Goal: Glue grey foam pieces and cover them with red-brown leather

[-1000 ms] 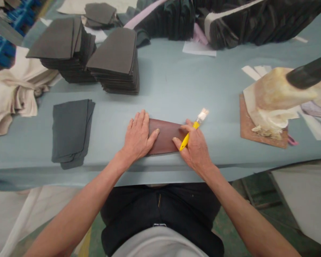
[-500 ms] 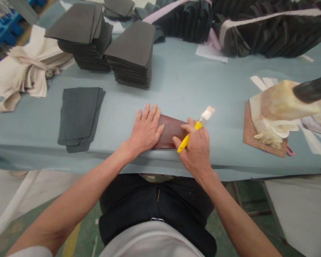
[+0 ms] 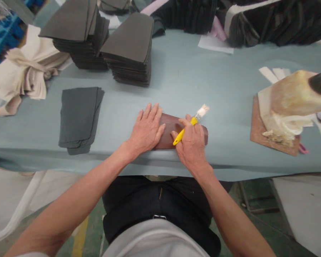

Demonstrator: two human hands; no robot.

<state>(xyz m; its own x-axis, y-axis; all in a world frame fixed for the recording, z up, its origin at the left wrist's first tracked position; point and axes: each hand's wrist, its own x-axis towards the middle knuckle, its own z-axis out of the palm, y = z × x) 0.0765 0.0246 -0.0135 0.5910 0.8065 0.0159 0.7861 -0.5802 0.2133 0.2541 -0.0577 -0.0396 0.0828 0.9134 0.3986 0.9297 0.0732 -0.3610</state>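
Note:
A flat, dark reddish-brown panel lies near the front edge of the table. My left hand rests flat on its left end, fingers stretched out and holding nothing. Over the right part of the panel, my right hand holds a paintbrush with a yellow handle. Its pale bristles point up and away to the right, clear of the panel. The panel's right tip shows beyond my right hand; its middle is partly hidden under the fingers.
Thin dark grey pieces lie left of my hands. Two tall stacks of dark panels stand behind them. Beige cloth strips lie far left. A yellowish glue container sits on a brown board at right. Bundled black pieces line the back.
My right hand, with the paintbrush, has shifted slightly left along the panel, so the panel's right tip now shows. My left hand stays in place. The camera view has shifted a little.

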